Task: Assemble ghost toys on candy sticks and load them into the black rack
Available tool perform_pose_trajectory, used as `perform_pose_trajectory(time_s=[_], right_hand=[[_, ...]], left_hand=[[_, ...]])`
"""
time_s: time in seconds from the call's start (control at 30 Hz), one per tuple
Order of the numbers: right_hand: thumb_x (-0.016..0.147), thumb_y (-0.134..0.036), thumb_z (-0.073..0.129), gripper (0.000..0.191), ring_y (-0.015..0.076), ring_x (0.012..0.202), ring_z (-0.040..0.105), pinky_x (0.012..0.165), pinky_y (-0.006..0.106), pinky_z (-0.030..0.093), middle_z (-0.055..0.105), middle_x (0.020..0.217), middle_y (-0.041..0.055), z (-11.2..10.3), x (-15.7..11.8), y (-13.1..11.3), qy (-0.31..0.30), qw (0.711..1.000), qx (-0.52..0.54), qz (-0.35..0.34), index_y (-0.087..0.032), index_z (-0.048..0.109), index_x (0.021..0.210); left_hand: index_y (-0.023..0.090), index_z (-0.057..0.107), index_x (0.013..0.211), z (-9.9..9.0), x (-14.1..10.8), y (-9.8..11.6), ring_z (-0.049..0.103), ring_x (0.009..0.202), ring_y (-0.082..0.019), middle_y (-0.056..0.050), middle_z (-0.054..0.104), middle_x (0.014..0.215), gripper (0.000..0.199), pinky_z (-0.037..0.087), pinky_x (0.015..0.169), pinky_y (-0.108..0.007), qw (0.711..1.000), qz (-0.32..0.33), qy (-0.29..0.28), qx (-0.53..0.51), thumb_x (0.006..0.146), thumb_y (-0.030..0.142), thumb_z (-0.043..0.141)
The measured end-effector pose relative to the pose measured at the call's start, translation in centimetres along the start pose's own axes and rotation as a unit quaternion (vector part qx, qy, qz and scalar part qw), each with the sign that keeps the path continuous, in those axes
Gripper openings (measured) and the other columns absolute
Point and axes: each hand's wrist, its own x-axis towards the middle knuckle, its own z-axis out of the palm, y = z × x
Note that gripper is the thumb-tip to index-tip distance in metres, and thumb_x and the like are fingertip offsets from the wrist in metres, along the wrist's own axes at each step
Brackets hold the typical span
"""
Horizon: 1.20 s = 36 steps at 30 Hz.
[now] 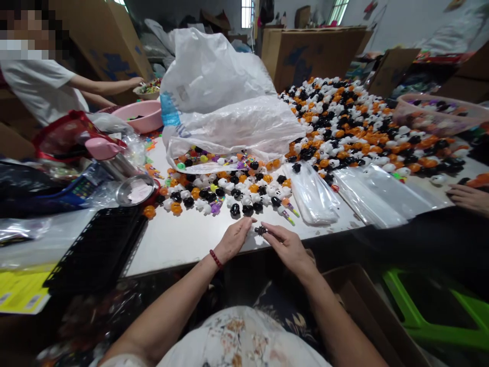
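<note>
My right hand (286, 245) pinches a small black ridged piece (261, 230) at the table's front edge. Close beside it is my left hand (236, 237), wearing a dark red bead bracelet (216, 259). Its fingertips are pressed together, and what they hold, if anything, is too small to make out. Just beyond both hands lies a loose spread of small black, white and orange figures (198, 192), some with ghost or pumpkin faces. Two thin colourful sticks (287, 214) with bright tips lie among the nearest pieces.
A large white plastic bag (225, 76) slumps behind the spread. To its right rises a big heap of figures (344, 122). Clear plastic bags (311, 196) lie at right, black trays (95, 250) and a steel bowl (134, 190) at left. Co-workers' hands (471, 196) show at the sides.
</note>
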Motion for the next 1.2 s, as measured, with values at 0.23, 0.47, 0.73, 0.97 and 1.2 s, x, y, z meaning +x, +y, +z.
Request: perform_pose_trajectory(time_s=[0.23,0.47,0.73,0.97,1.2], right_hand=[[0.086,-0.037,0.063,0.029,0.0218,0.091,0.069,0.084,0.035,0.054,0.075,0.1,0.0065,0.1,-0.2,-0.9,-0.007,0.999,-0.005,0.05,-0.019,0.07,0.107],[0.086,-0.041,0.062,0.03,0.0191,0.085,0.066,0.078,0.031,0.051,0.071,0.091,0.0045,0.3,-0.4,-0.6,-0.022,0.996,0.034,0.082,-0.019,0.065,0.107],[0.087,-0.038,0.059,0.024,0.0187,0.086,0.064,0.081,0.03,0.048,0.072,0.091,0.002,1.0,-0.7,-0.3,-0.079,0.991,0.061,0.087,-0.019,0.07,0.097],[0.087,-0.04,0.056,0.027,0.0197,0.082,0.065,0.079,0.031,0.049,0.073,0.087,0.0031,2.4,-0.7,-0.7,-0.067,0.991,0.059,0.096,-0.019,0.071,0.093],[0.088,-0.047,0.053,0.037,0.0259,0.092,0.062,0.086,0.041,0.049,0.07,0.099,0.0112,-4.9,5.2,3.5,0.216,0.967,-0.131,0.033,-0.017,0.07,0.103]], left_hand=[[0.022,0.052,0.088,0.8,-0.4,-0.1,0.049,0.066,-0.013,0.005,0.051,0.07,0.036,0.037,0.065,-0.026,0.998,-0.002,0.022,0.058,0.096,0.054,0.038],[0.022,0.049,0.08,1.5,-0.7,-0.1,0.044,0.059,-0.013,0.005,0.044,0.063,0.046,0.034,0.058,-0.026,0.997,-0.053,0.061,0.019,0.095,0.061,0.03],[0.022,0.052,0.076,2.3,-0.9,-0.4,0.051,0.063,-0.016,0.001,0.053,0.065,0.049,0.037,0.064,-0.029,0.993,-0.04,0.084,0.078,0.098,0.054,0.023],[0.023,0.049,0.079,2.8,-1.2,-0.3,0.056,0.066,-0.018,-0.001,0.056,0.068,0.041,0.041,0.067,-0.031,0.986,-0.04,0.099,0.132,0.101,0.046,0.024],[0.019,0.049,0.118,0.3,2.4,-1.0,0.057,0.101,-0.024,-0.012,0.053,0.114,0.026,0.048,0.086,-0.037,0.942,0.027,0.248,0.223,0.093,0.028,0.049]])
